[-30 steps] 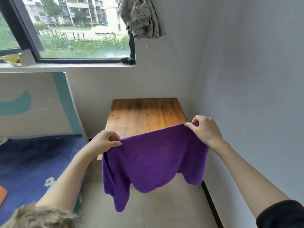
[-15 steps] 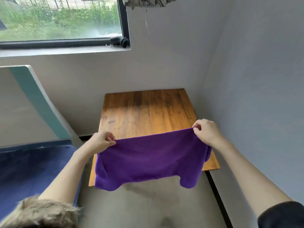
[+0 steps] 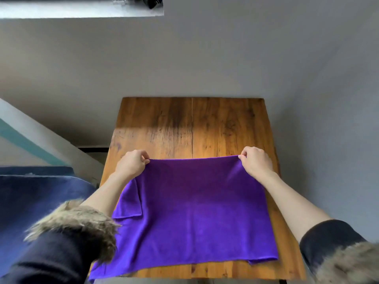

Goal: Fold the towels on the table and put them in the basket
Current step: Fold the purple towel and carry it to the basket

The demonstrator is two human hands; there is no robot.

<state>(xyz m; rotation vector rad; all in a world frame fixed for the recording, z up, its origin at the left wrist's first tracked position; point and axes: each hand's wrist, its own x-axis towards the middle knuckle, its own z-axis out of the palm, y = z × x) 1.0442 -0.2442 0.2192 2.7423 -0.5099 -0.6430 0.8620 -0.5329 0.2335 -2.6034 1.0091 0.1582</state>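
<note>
A purple towel [image 3: 194, 210] lies spread over the near half of the wooden table [image 3: 192, 124]. My left hand [image 3: 131, 163] pinches its far left corner and my right hand [image 3: 255, 162] pinches its far right corner, both just above the tabletop. A flap is turned over along the towel's left side, and its near left corner hangs over the table's front edge. No basket is in view.
A grey wall stands right behind and to the right of the table. A blue mattress [image 3: 41, 197] lies to the left, with a white and teal board [image 3: 30, 138] leaning on the wall. A window sill [image 3: 82, 11] runs along the top left.
The towel hung in the air in front of the table; now it lies flat on the tabletop. Both hands moved forward over the table, and the view tilted down.
</note>
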